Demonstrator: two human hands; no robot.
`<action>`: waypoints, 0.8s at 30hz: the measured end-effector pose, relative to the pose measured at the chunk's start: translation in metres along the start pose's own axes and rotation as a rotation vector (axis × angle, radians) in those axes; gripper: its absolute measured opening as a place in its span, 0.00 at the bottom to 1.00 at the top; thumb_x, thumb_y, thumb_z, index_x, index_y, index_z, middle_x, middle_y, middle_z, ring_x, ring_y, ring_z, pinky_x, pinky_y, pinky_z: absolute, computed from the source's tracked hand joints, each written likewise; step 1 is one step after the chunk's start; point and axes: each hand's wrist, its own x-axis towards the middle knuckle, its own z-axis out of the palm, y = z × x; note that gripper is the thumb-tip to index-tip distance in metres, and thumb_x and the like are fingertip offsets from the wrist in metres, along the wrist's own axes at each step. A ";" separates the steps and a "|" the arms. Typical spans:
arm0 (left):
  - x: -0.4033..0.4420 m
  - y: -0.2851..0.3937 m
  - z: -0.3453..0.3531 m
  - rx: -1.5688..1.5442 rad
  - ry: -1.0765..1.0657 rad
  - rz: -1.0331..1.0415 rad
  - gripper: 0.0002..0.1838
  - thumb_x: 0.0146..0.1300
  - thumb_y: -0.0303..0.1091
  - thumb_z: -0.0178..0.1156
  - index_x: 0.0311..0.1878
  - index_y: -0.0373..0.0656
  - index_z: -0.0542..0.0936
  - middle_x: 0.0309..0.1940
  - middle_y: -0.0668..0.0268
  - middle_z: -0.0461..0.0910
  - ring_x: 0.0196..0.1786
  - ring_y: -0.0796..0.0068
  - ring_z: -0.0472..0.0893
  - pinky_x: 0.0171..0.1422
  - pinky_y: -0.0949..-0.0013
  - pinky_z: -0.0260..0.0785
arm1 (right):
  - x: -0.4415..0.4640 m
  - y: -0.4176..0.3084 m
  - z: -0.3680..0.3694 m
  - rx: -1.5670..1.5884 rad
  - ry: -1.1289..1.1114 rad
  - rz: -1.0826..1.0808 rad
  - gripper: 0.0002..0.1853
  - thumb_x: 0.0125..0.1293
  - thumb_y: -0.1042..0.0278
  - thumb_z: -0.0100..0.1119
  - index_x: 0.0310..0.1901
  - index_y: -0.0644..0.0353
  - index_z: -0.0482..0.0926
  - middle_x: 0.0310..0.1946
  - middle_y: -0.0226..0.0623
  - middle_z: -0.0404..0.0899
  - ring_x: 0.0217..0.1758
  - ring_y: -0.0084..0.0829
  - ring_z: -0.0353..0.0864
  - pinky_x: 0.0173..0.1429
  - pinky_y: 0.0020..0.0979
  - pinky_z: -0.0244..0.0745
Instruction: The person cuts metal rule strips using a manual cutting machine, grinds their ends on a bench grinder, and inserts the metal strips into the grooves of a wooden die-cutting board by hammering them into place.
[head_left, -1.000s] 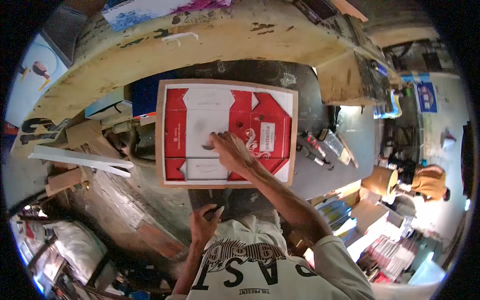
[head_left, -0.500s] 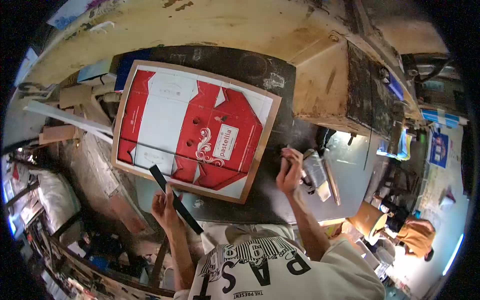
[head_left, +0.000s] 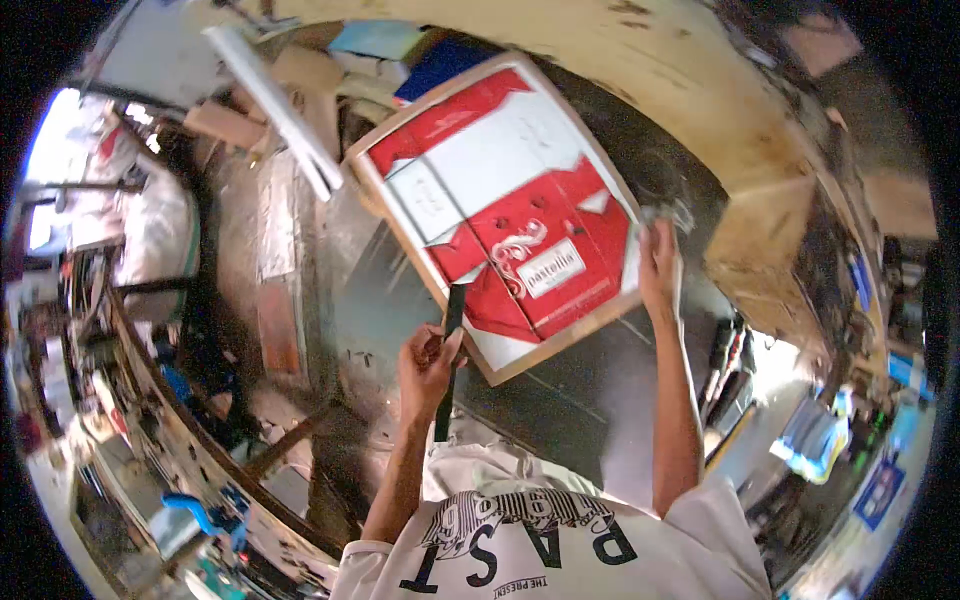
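A framed board (head_left: 480, 365) lies tilted on the dark table, with red and white flat box pieces on it and a white label reading "pastellia". My left hand (head_left: 430, 365) is closed round a long black strip (head_left: 452, 390), whose upper end overlaps the board's lower left edge. At the board's right edge is my right hand (head_left: 660, 265), fingers stretched out and pointing away from me, with nothing visible held in it. Its fingertips are slightly blurred.
A worn yellowish beam (head_left: 640, 60) curves behind the table (head_left: 570, 410), with a wooden block (head_left: 765, 250) at the right. White strips (head_left: 275, 110) and cardboard pieces (head_left: 225, 125) are at the upper left. Tools (head_left: 725, 360) lie at the table's right.
The view has turned, and the board appears rotated and farther right. My right hand has gone from beside the tools to the board's edge. The black strip remains in my left hand.
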 end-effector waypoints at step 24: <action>0.032 0.016 -0.026 0.879 0.034 0.802 0.30 0.44 0.16 0.64 0.56 0.43 0.84 0.33 0.64 0.82 0.40 0.63 0.81 0.42 0.65 0.78 | -0.161 -0.141 0.029 0.237 -0.061 0.038 0.05 0.61 0.76 0.69 0.38 0.63 0.82 0.34 0.36 0.84 0.38 0.24 0.81 0.44 0.26 0.76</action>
